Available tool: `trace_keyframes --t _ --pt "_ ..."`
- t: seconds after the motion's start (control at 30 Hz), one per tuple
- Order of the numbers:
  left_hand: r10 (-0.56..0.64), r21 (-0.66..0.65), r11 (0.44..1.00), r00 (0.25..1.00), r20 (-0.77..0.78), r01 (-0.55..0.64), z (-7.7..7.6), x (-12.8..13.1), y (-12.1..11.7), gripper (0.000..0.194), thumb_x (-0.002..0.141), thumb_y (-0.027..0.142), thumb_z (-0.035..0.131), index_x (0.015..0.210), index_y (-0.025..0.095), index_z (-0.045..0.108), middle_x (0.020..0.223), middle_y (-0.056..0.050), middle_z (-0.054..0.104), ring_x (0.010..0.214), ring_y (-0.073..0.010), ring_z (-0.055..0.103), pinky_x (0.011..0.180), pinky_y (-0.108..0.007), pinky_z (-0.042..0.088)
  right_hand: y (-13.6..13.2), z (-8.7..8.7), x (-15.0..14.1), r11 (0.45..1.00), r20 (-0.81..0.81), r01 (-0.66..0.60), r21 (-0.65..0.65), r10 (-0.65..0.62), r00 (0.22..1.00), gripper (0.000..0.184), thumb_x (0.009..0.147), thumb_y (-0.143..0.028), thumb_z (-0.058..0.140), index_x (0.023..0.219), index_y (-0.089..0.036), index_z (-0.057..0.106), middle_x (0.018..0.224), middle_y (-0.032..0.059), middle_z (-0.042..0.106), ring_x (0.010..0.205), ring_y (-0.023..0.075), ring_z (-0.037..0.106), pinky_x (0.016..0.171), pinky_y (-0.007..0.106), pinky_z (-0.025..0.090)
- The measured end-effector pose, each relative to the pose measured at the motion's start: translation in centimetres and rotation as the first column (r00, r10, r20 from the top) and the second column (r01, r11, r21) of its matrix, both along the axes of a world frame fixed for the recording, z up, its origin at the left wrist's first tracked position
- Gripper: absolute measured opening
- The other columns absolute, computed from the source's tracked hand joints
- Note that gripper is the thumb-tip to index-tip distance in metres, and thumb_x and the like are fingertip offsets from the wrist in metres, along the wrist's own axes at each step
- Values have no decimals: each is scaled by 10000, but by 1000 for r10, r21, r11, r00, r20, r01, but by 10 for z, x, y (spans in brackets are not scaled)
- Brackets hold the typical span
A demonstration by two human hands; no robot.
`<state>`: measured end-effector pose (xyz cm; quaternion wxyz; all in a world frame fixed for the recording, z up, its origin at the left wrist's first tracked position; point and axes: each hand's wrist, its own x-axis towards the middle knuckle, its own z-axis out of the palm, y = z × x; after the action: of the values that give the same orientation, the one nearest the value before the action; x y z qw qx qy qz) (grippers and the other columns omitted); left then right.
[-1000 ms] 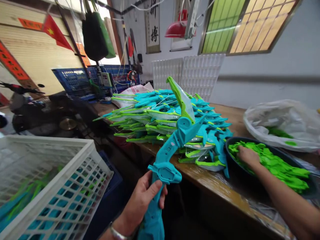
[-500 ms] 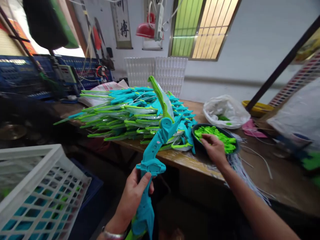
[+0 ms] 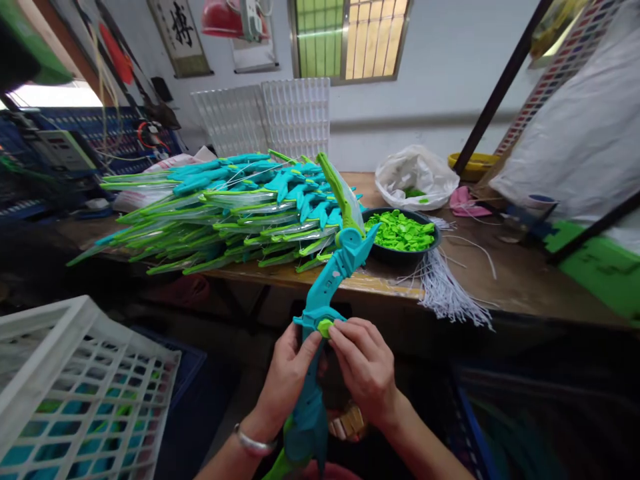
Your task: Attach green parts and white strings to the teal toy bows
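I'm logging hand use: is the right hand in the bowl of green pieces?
No, the right hand holds a green piece at the turquoise part, apart from the dark bowl.

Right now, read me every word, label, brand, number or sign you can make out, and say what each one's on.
"搏", on the hanging scroll at upper left; its top is out of frame.
Control box at left: panel markings too small and blurred to read.
Sack at left: reddish print, too blurred to read.
Blue part and small green piece: no readable text.
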<state>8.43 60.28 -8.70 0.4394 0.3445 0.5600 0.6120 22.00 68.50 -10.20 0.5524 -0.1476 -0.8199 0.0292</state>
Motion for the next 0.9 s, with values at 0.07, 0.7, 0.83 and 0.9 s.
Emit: trace_keyframes --t 0.07,0.7,0.83,0.9 --pt "-14 -5 1000 1000 -1 14 -1 4 1 394 903 524 711 1024 160 619 694 17 641 549 -104 559 517 -204 468 0 1 6 1000 7 14 8 -14 1000 349 937 -18 636 1256 -154 676 1077 140 734 1006 268 651 832 435 631" --pt "-48 -68 997 998 -33 46 -5 5 6 423 823 518 784 986 147 660 696 0 660 513 -118 567 504 -222 474 3 -6 29 992 207 -44 120 18 978 323 1038 -106 463 1302 -54 640 1118 175 733 1046 272 667 906 453 624" --pt "-42 -60 998 992 -115 36 -3 1 6 376 841 491 775 975 155 673 702 1 671 573 -132 585 575 -237 495 1 -7 29 990 229 -36 134 4 973 304 1035 -100 469 1276 -53 648 1127 171 739 1043 271 670 915 452 618" --pt "-27 -43 999 984 -177 19 -2 -1 7 345 839 468 782 966 164 681 789 -22 716 678 -155 629 666 -251 526 1 -7 28 986 243 -22 167 -19 970 314 1043 -102 444 1277 -65 650 1124 160 748 1040 266 675 900 444 618"
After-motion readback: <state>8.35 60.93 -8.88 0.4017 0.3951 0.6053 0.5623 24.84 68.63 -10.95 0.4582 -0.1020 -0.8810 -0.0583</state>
